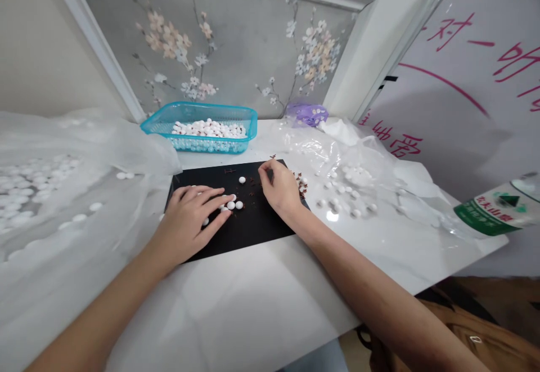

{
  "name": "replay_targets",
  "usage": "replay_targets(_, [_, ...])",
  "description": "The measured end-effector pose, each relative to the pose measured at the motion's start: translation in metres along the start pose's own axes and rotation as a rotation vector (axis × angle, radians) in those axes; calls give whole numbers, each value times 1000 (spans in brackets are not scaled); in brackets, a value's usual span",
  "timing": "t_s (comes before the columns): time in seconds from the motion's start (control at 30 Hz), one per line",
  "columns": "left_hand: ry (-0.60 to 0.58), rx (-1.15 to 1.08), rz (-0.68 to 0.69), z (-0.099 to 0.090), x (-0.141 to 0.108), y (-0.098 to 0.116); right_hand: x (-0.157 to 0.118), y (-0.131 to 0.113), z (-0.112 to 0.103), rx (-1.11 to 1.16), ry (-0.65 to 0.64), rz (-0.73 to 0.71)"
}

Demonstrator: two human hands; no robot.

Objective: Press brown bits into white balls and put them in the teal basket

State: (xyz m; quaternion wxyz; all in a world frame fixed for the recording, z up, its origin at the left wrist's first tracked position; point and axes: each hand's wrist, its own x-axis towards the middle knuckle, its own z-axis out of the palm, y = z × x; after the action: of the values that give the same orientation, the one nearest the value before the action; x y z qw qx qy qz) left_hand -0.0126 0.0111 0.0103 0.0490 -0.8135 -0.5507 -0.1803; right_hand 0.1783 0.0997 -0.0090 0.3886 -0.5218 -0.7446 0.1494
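Observation:
My left hand (189,220) rests with its fingers spread on the left of a black mat (240,237). Several small white balls (231,205) lie at and under its fingertips. One more white ball (242,180) sits apart, between my two hands. Over the mat's right side, my right hand (278,186) has thumb and forefinger pinched together; whatever they hold is too small or hidden. Small brown star-shaped pieces (252,194) are scattered beside that hand. Another pile of brown pieces (302,185), mixed with white balls, shows past its knuckles.
Behind the mat stands a blue plastic basket (253,127) of white balls. Clear plastic bags (139,158) with more balls spread over the left. To the right are loose white balls (341,197), a purple packet (310,114) and a tilted bottle with a green label (489,214).

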Motion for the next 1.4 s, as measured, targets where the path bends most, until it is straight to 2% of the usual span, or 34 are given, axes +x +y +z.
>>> replay_targets(0.07, [-23, -20, -4, 1, 0, -1, 0, 0, 0, 13, 8, -13])
replay_targets(0.3, [25, -65, -194, 6, 1, -8, 0, -1, 1, 35, 41, -21])
replay_targets(0.5, [30, -28, -253, 4, 2, -8, -2, -3, 1, 68, 29, -58])
replay_targets(0.67, [98, -7, -223, 3, 1, -7, -4, -5, 1, 115, 6, -114])
replay_targets(0.8, [50, 9, -160, 5, 1, -6, -6, -8, 1, 121, 19, -142])
replay_targets(1.07, [95, 9, -211, 4, 1, -7, -9, -13, -1, 147, 26, -175])
replay_targets(1.17, [130, -79, -278, 2, 0, -6, -10, -14, 1, 180, 28, -201])
replay_targets(1.3, [193, -317, -407, 2, 0, -1, -14, -19, 2, 261, 35, -249])
replay_targets(1.4, [194, -471, -472, 2, 1, 6, -19, -26, 1, 336, 43, -266])
